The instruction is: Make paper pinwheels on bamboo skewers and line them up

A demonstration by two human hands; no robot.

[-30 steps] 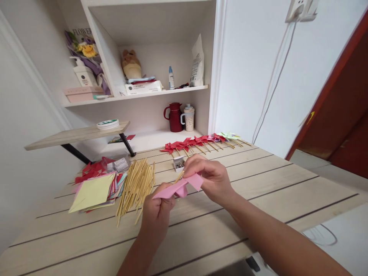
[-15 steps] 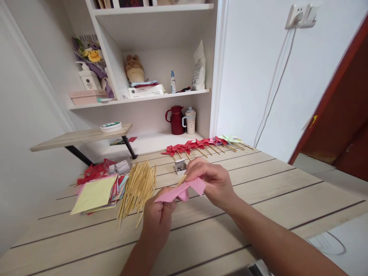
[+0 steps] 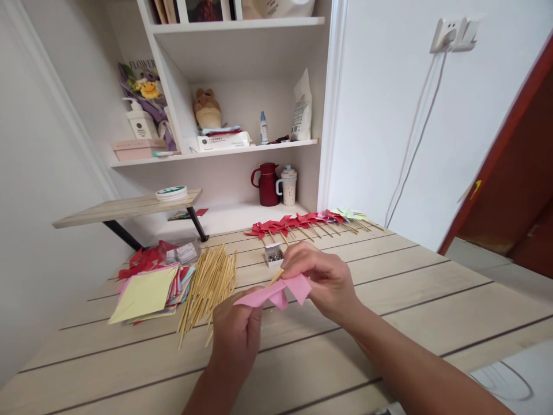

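A folded pink paper pinwheel [image 3: 259, 295] is between my two hands above the table. My left hand [image 3: 239, 323] is closed on its left side, thumb on top. My right hand [image 3: 317, 276] pinches at the paper's right side, where a thin wooden stick [image 3: 277, 276] shows behind the pink paper. The stick's far end is hidden by my fingers. Just beyond my right fingertips stands a small white box [image 3: 274, 255] of tiny metal pieces. To the left of my hands lies a pile of wooden sticks [image 3: 207, 285].
Square coloured papers [image 3: 144, 294] are stacked at the left, before red folded papers [image 3: 142, 259]. Finished pinwheels on sticks [image 3: 302, 220] line the table's back edge. A small raised wooden shelf [image 3: 129, 206] stands back left. A red jug [image 3: 268, 184] and a cup [image 3: 288, 185] stand behind.
The camera view has shifted slightly, so the surroundings appear a little lower. Both hands keep their hold on the pink pinwheel, its right flap turned slightly.
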